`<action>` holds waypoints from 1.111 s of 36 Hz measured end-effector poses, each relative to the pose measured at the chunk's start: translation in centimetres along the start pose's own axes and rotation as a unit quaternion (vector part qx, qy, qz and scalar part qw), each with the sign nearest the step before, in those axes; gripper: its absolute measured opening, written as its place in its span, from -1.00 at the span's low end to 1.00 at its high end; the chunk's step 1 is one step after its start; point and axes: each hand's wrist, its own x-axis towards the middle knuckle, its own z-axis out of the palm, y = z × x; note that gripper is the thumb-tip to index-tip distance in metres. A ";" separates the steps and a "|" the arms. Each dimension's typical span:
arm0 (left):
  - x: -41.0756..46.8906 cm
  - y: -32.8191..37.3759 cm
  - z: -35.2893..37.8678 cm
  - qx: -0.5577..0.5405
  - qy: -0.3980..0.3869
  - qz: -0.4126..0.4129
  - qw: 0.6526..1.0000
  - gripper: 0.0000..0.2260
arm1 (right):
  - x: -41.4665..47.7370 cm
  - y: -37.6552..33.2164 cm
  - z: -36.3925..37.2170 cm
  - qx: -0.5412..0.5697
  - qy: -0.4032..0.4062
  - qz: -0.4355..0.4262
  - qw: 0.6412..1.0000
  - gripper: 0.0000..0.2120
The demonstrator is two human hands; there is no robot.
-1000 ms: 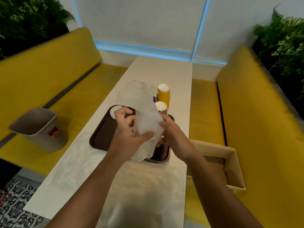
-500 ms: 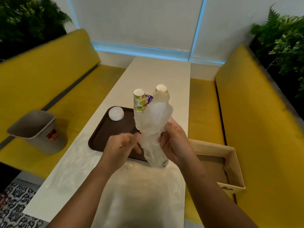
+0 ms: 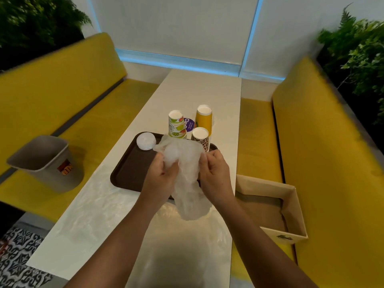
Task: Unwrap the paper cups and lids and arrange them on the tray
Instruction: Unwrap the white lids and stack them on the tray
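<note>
Both hands hold a crumpled clear plastic wrapper above the near edge of the dark brown tray. My left hand grips its left side and my right hand pinches its right side. Behind the wrapper stand three upside-down stacks of paper cups: a fruit-printed stack, a yellow stack and a leopard-print stack. A stack of white lids lies in the tray's far left corner. The wrapper hides the cup stacks' bases.
The tray lies on a long white table between two yellow benches. A grey bin stands on the left bench. An open cardboard box sits on the right bench. Clear plastic film lies flat on the near table.
The wrapper has come off the fruit-printed stack, which now stands bare on the tray. Both hands have bunched the loose wrapper lower and nearer to me.
</note>
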 end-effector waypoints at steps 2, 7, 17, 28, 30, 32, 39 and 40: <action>0.1 0.4 0.0 -0.081 0.008 -0.039 0.996 -0.73 | 0.2 0.5 -0.2 0.004 -0.002 0.058 0.998 -0.68; 0.5 0.1 -0.4 -0.093 -0.003 -0.026 0.995 -0.65 | -0.1 2.6 -0.6 -0.021 -0.281 0.171 0.944 -0.73; 0.8 -1.1 -1.7 0.037 -0.018 -0.056 0.998 -0.58 | 0.2 -2.4 -2.8 0.055 0.071 -0.114 0.990 -0.71; -0.5 0.5 -3.1 -0.129 -0.093 -0.077 0.984 -0.48 | -0.8 -2.1 1.6 0.063 -0.185 -0.069 0.978 -0.37; -0.5 0.4 -3.9 -0.150 -0.080 -0.100 0.980 -0.46 | -1.1 -2.1 2.6 0.086 -0.177 -0.049 0.979 -0.30; -0.3 -0.1 -4.8 -0.149 -0.080 -0.118 0.979 -0.52 | -1.4 -2.3 3.6 0.104 -0.179 -0.020 0.978 -0.24; 1.7 -2.9 -8.6 -0.016 -0.096 -0.095 0.991 -0.37 | 0.1 -2.5 7.7 0.116 -0.158 0.060 0.979 -0.39; 2.1 -3.3 -9.4 -0.004 -0.106 -0.098 0.990 -0.33 | 0.4 -2.5 8.4 0.119 -0.154 0.078 0.978 -0.41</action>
